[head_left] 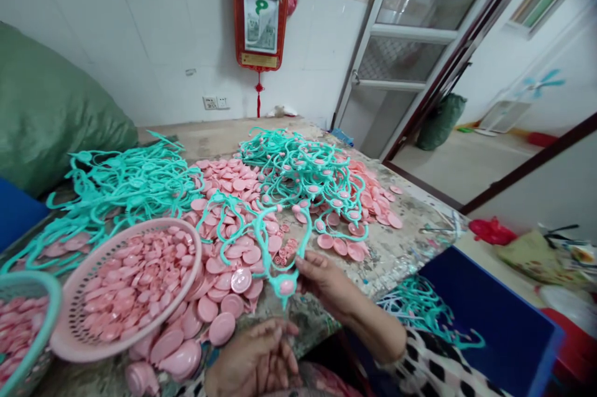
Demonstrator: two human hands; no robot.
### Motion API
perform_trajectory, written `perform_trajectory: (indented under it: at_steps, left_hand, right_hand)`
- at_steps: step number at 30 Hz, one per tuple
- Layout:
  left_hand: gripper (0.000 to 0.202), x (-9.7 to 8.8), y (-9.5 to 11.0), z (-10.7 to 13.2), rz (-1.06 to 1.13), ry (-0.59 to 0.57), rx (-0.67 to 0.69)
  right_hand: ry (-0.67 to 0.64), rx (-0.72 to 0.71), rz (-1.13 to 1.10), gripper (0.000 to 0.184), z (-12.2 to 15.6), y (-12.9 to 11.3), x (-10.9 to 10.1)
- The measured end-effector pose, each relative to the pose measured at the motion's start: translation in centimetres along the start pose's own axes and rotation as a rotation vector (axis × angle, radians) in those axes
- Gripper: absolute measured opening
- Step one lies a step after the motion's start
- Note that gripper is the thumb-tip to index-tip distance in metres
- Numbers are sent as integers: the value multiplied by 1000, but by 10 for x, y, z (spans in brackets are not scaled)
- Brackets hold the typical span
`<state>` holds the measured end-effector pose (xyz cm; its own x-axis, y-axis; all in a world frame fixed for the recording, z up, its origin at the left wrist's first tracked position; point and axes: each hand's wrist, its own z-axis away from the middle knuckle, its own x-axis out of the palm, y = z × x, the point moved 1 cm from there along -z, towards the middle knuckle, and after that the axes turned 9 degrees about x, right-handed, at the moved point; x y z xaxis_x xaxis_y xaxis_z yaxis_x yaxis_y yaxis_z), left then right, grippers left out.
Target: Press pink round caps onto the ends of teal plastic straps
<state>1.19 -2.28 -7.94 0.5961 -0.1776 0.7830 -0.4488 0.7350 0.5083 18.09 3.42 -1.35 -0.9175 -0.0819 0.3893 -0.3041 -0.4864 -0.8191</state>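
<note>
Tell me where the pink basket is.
Head view, left side of the table: the pink basket sits between the teal basket at the far left edge and the loose pink discs.

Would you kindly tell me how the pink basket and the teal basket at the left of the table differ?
The pink basket has a pink rim, while the teal basket has a teal one. The pink basket shows whole, whereas the teal basket is cut off by the picture's left edge. The pink basket sits nearer the table's middle than the teal basket. Both are perforated and hold pink discs.
</note>
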Motion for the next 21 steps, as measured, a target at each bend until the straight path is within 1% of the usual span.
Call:
perform_trajectory:
  at_steps: [2,3,5,6,7,10,12,13,14,15,16,18,19,20,21]
  left_hand:
    - [22,-3,-4,-3,-57,-11,-6]
    - [21,-4,-5,-4,-71,-21,-4]
    - [18,-3,-5,-5,-87,-34,6]
    - [16,-2,-4,-6,-102,-44,10]
    - [15,-2,-3,-6,-125,-56,13]
    - [16,-3,-2,-7,-183,-75,14]
    - [14,-6,-2,-8,-166,-76,1]
    - [18,-8,-3,-9,-141,-76,-5]
    - [25,-9,-4,-9,-116,-78,-6]
    - [32,-11,-4,-9,-97,-79,-4]
    - [37,-12,-5,-10,-90,-81,-1]
    - [41,-14,-6,-10,-92,-78,3]
    - [41,-15,-6,-10,-87,-77,0]
    - [41,-15,-7,-10,-77,-74,-4]
    - [40,-15,-8,-10,-64,-70,-10]
  right_hand:
    - [98,-60,124,35,-8,-28,-15]
    - [143,-97,143,34,-13,-45,-22]
    - [214,-158,172,29,-23,-86,-33]
    - [266,-183,197,23,-29,-109,-36]
    - [344,-237,204,18,-35,-132,-40]
    - [440,-315,185,12,-54,-194,-47]
    - [508,-338,186,10,-65,-221,-52]
    - [543,-356,192,8,-68,-227,-54]
    - [573,-374,204,9,-70,-228,-55]
    - [596,-395,221,12,-70,-223,-55]
    - [608,-413,243,17,-68,-213,-53]
    - [578,-423,322,25,-58,-176,-46]
    - [517,-401,390,23,-50,-153,-41]
    - [376,-358,550,16,-40,-128,-34]
    - [192,-306,724,14,-29,-103,-25]
